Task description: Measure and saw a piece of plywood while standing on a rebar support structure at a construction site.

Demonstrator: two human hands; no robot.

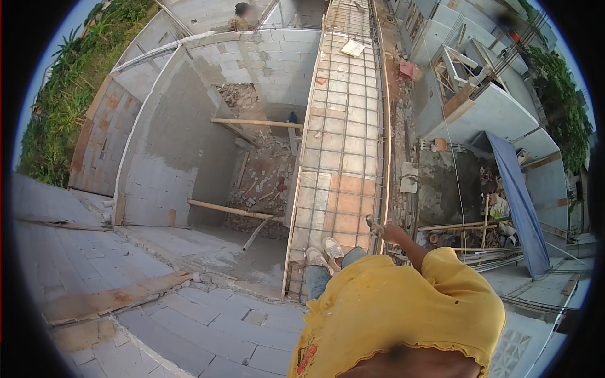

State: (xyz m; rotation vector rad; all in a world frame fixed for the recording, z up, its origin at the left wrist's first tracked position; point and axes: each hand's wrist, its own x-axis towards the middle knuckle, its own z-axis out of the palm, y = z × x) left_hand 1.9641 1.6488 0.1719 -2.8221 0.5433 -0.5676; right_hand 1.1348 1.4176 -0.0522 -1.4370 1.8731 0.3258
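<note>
My right hand [389,233] reaches out over the right edge of the rebar-covered strip. Its fingers are closed round a short grey tool [370,220] with a head like a hammer's; the picture is too small to make out its kind for certain. Beneath it runs a grid of thin steel bars [343,126], laid over pale and orange-brown panels [350,192]. A wooden edge board [387,151] borders this strip close to the hand. My left hand does not show; the yellow shirt [397,309] covers that side.
My shoes [324,252] stand on the narrow raised strip. A deep rubble-strewn room [265,176] with wooden poles [233,210] across it drops away at the left. Block walls [208,321] lie nearer. To the right are a blue tarp [513,195] and a lower yard. Another person [240,19] is far off.
</note>
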